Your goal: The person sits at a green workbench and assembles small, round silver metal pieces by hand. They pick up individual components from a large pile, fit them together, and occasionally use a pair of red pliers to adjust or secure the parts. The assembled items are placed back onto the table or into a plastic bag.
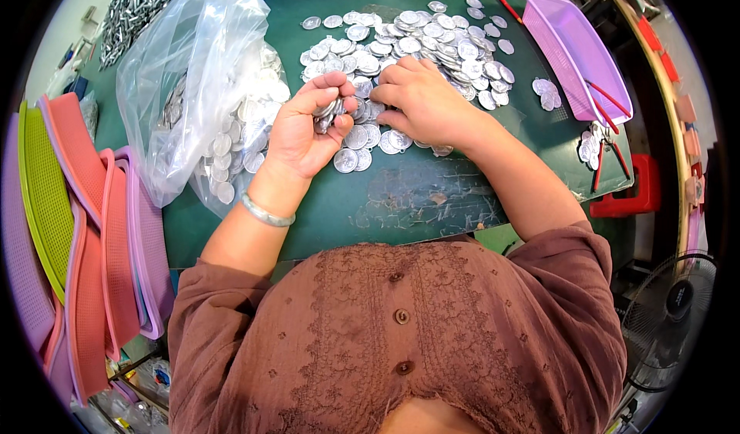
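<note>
1. Tabletop (pixel 432 195), green and scratched, is spanning the middle of the frame; silver discs (pixel 455 45) are lying heaped across its upper centre.
2. Near the centre, the left hand (pixel 297 129) is curling half closed around several discs; the right hand (pixel 432 106) is bending its fingers down onto the heap's near edge.
3. Coloured baskets (pixel 85 295) are filling the left edge, a lilac basket (pixel 550 56) is sitting upper right, and a black fan (pixel 678 299) is standing lower right.
4. The right fingertips are partly disappearing; whether they are gripping anything, I cannot tell. A clear bag (pixel 193 33), upper left, is blurring the discs inside.
</note>
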Demonstrator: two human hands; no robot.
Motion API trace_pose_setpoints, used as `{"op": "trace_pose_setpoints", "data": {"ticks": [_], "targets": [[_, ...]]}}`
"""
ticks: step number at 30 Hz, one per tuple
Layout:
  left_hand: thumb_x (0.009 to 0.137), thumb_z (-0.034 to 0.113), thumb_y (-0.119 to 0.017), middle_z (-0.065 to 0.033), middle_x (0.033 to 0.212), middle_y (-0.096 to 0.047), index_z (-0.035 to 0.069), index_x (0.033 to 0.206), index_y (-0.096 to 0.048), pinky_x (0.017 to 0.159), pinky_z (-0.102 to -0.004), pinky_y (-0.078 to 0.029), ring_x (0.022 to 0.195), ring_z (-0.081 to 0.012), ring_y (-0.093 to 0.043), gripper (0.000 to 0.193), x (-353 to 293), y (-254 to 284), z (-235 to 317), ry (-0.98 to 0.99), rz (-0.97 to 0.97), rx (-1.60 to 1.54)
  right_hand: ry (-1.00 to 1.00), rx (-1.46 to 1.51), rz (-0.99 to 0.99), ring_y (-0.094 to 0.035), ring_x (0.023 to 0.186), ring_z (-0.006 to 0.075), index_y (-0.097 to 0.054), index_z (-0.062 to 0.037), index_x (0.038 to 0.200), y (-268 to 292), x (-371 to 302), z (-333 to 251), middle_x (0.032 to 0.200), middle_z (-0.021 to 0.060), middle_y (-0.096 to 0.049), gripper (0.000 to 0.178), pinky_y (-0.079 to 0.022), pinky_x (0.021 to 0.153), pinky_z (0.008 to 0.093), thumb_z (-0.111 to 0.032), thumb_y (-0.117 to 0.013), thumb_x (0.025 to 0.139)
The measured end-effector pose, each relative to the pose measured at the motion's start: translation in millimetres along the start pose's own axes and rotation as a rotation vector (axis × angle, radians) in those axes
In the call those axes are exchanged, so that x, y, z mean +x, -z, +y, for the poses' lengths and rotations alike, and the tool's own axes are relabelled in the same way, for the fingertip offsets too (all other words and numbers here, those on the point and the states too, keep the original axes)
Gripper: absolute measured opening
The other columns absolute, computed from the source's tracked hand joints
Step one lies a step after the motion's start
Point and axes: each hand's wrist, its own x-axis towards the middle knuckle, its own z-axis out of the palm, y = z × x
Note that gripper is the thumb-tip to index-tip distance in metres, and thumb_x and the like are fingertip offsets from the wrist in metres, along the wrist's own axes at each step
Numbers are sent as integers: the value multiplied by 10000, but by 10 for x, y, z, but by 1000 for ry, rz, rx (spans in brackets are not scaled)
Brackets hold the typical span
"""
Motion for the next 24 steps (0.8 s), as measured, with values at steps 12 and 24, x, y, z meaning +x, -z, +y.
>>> {"op": "trace_pose_setpoints", "data": {"ticks": [12,24], "targets": [[800,108,-570,-13,716,-539,40,922,-539,444,-171,-360,590,-75,-510,142,-65,-143,-127,-86,45,513,-280,750,129,-543,662,124,-603,-4,863,107,-21,76,723,65,-594,144,-431,615,257,-118,-543,798],[834,109,-543,-25,731,-561,30,908,-551,445,-171,-373,590,-71,-513,109,-59,-105,-167,-128,1,568,-316,1101,67,-534,742,82,-574,35,960,95,-49,34,804,35,-594,183,-437,682,225,-61,-533,810]]}}
